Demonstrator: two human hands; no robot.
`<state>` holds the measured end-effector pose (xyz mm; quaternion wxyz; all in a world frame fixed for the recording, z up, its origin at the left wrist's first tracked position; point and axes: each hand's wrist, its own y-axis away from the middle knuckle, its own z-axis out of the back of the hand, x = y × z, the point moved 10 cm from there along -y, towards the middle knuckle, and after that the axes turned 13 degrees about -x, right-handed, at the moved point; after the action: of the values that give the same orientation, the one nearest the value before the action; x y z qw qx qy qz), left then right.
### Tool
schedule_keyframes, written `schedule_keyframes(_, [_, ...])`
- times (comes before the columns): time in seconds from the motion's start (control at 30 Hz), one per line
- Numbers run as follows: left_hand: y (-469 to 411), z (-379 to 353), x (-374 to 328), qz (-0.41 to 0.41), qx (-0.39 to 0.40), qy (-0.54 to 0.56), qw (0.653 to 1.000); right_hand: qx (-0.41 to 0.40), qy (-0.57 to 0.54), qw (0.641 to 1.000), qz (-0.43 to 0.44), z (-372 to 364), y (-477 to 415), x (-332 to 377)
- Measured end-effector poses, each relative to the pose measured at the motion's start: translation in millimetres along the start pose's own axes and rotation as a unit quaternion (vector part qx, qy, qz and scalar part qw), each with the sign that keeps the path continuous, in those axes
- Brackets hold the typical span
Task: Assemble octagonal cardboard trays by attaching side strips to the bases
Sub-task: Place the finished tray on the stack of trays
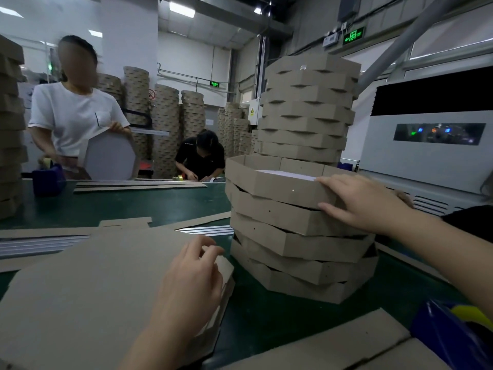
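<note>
Octagonal trays [301, 236], already finished, stand stacked at centre right of the frame on the green desk [120, 206]. The right grip [357, 201] lies spread against the wall of the top tray [280, 182], fingers straight, steadying it. The left grip [192, 276], at lower centre, curls its fingers at the right-hand corner of the top base [93, 289] in the flat pile at lower left, seemingly pinching its edge. Side strips [138, 186] lie beyond that pile, toward the upper left, their long axes running left to right. Base and strips both fall on the left grip's side, so it is judged the nearer.
</note>
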<state>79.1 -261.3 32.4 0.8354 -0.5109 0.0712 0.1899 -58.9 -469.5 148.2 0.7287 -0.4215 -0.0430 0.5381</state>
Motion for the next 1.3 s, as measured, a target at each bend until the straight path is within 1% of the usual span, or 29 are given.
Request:
schedule_keyframes(0.13, [4, -8, 4, 0.012, 0.016, 0.011, 1.000, -0.014, -0.008, 0.999, -0.046, -2, 8, 4])
schedule_keyframes(0.2, [5, -13, 3, 0.026, 0.026, 0.017, 0.999, -0.003, 0.014, 0.998, -0.068, -1, 8, 6])
schedule_keyframes(0.27, [7, -23, 4, 0.042, 0.055, -0.010, 0.998, 0.008, 0.031, 0.996, -0.084, 5, 10, 12])
schedule_keyframes(0.3, [7, -25, 9, 0.056, 0.069, -0.042, 0.995, -0.009, 0.022, 0.996, -0.083, 14, 9, 20])
schedule_keyframes(0.37, [12, -26, 21, 0.076, 0.134, -0.150, 0.977, -0.070, -0.027, 0.996, -0.052, 36, 9, 49])
schedule_keyframes(0.43, [28, -30, 37, 0.089, 0.216, -0.245, 0.941, -0.126, -0.098, 0.987, -0.002, 56, 14, 88])
schedule_keyframes(0.47, [40, -32, 47, 0.104, 0.251, -0.270, 0.924, -0.141, -0.127, 0.982, 0.014, 59, 18, 106])
schedule_keyframes(0.53, [63, -32, 62, 0.140, 0.298, -0.284, 0.901, -0.126, -0.178, 0.976, 0.013, 50, 26, 140])
schedule_keyframes(0.63, [75, -32, 71, 0.150, 0.304, -0.290, 0.895, -0.062, -0.254, 0.964, -0.045, 11, 46, 179])
schedule_keyframes(0.7, [73, -32, 66, 0.130, 0.306, -0.302, 0.894, -0.016, -0.296, 0.949, -0.111, -20, 64, 192])
schedule_keyframes(0.77, [74, -29, 62, 0.117, 0.309, -0.306, 0.893, 0.041, -0.336, 0.927, -0.160, -47, 81, 206])
schedule_keyframes(0.83, [73, -27, 61, 0.106, 0.304, -0.301, 0.898, 0.079, -0.345, 0.918, -0.177, -62, 89, 214])
schedule_keyframes(0.9, [71, -25, 58, 0.087, 0.299, -0.297, 0.903, 0.094, -0.342, 0.917, -0.181, -69, 90, 215])
schedule_keyframes(1.0, [68, -25, 41, 0.020, 0.304, -0.296, 0.905, 0.101, -0.335, 0.917, -0.190, -74, 91, 214])
schedule_keyframes(1.1, [68, -30, 9, -0.102, 0.304, -0.344, 0.882, 0.101, -0.321, 0.923, -0.187, -72, 91, 217])
schedule_keyframes(1.17, [65, -30, -8, -0.155, 0.295, -0.376, 0.865, 0.101, -0.318, 0.925, -0.184, -70, 91, 217])
schedule_keyframes(1.23, [59, -18, -25, -0.188, 0.262, -0.403, 0.857, 0.089, -0.327, 0.924, -0.176, -68, 91, 217])
schedule_keyframes(1.27, [53, -5, -36, -0.204, 0.229, -0.412, 0.858, 0.073, -0.351, 0.917, -0.176, -63, 89, 216])
schedule_keyframes(1.3, [47, 7, -46, -0.224, 0.189, -0.420, 0.859, 0.051, -0.397, 0.896, -0.192, -57, 87, 214])
